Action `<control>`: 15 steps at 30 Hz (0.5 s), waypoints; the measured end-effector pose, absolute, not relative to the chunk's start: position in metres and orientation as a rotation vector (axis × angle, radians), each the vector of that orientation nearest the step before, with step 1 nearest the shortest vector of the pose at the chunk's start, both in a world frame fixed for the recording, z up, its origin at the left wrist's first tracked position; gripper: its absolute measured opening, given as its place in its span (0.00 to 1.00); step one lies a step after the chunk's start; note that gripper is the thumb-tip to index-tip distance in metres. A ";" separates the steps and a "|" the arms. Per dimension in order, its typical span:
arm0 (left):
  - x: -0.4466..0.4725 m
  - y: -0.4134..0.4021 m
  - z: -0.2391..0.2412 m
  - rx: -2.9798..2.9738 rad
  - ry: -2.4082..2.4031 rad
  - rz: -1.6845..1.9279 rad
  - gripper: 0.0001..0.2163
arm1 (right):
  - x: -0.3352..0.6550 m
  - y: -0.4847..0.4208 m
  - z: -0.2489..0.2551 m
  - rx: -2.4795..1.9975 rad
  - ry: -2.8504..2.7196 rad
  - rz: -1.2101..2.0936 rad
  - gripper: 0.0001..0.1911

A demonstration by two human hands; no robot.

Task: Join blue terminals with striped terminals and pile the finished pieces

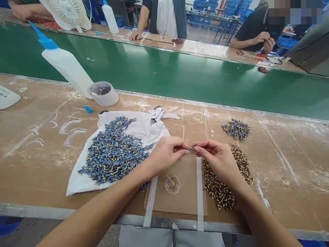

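Over a taped cardboard sheet [177, 200], my two hands meet fingertip to fingertip. Thumb and forefinger of my left hand [171, 151] pinch a small blue piece [189, 149]. In my right hand [218, 156] is a small brown curved piece [193, 146], close against the blue one; whether they touch I cannot tell. A heap of blue, black and yellow pieces [113, 154] lies on a white bag [79, 181] to the left. Brown and cream curved pieces [221, 192] are heaped under and beside my right hand. A small clear dish [172, 185] with a thin stick stands below my hands.
Behind the bag stand a white squeeze bottle [66, 67] with blue nozzle and a tape roll [104, 94]. A smaller pile of blue-and-brown pieces [236, 129] sits at right. Beyond runs a green conveyor belt [154, 73], with co-workers [164, 20] on its far side.
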State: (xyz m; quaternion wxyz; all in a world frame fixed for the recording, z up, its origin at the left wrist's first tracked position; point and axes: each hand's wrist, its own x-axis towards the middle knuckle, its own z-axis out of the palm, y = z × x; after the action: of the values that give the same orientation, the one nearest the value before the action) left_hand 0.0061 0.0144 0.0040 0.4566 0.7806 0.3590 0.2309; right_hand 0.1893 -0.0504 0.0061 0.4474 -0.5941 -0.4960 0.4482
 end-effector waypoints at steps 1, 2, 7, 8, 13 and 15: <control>0.006 0.014 0.004 1.971 0.888 0.590 0.04 | 0.189 -0.051 0.005 -1.469 -1.230 1.121 0.09; 0.007 0.014 0.003 2.006 0.890 0.606 0.04 | 0.188 -0.051 0.005 -1.466 -1.231 1.128 0.09; 0.007 0.013 0.002 2.098 0.886 0.638 0.04 | 0.186 -0.052 0.001 -1.461 -1.253 1.120 0.08; 0.007 0.013 0.002 2.112 0.881 0.649 0.04 | 0.186 -0.053 0.000 -1.462 -1.265 1.115 0.08; 0.007 0.013 -0.001 2.264 0.795 0.718 0.05 | 0.187 -0.053 0.001 -1.489 -1.363 1.051 0.07; 0.006 0.013 -0.002 2.357 0.771 0.728 0.07 | 0.187 -0.054 0.002 -1.493 -1.414 1.014 0.07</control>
State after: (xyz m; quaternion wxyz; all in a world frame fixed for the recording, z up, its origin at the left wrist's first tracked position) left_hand 0.0060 0.0131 -0.0024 0.2750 0.8768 0.2870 0.2707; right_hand 0.1871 -0.0544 0.0019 0.4119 -0.5934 -0.5621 0.4030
